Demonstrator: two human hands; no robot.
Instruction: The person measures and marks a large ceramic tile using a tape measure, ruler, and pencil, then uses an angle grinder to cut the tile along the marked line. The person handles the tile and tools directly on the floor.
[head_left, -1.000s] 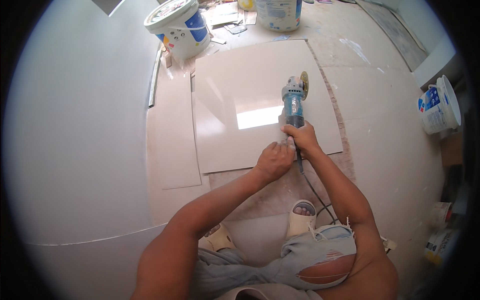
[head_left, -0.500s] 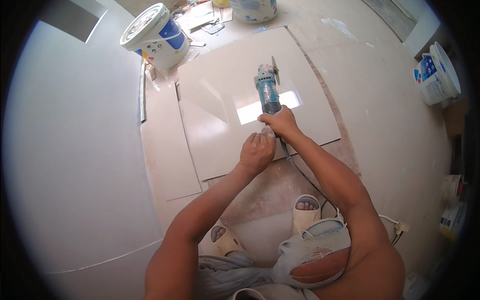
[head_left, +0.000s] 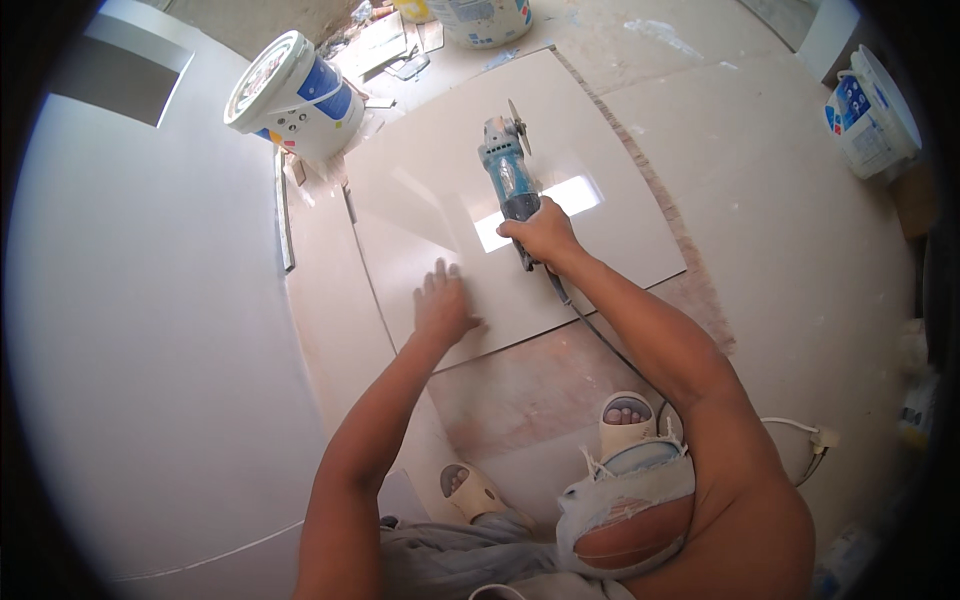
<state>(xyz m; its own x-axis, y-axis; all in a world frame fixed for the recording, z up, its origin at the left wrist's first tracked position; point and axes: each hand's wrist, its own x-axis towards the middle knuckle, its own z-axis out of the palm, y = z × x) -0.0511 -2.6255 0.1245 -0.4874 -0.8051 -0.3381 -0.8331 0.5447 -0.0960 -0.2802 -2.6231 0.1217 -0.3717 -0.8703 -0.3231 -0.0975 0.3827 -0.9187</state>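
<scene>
My right hand [head_left: 540, 228] grips the black rear body of a blue angle grinder [head_left: 512, 178], held over a large glossy beige tile [head_left: 600, 160]. The grinder's disc [head_left: 517, 125] sits upright at its far end, and a dark cord [head_left: 625, 355] runs back from the handle past my right foot. To the left, my left hand [head_left: 442, 300] has its fingers spread on or just above the tile's near-left part; motion blur hides whether it touches. A narrower tile piece [head_left: 330, 300] lies along the left side.
White buckets stand at back left [head_left: 315, 125], back [head_left: 478, 20] and right [head_left: 875, 125]. Tile offcuts [head_left: 382, 45] lie between the back ones. A pale wall [head_left: 150, 300] borders the left. A plug [head_left: 822, 440] with cables lies by my right arm. My sandalled feet [head_left: 627, 420] are below.
My left hand has let go of the grinder's rear and moved left over the tile, opening out. My right hand and the grinder have shifted left and slightly away from me.
</scene>
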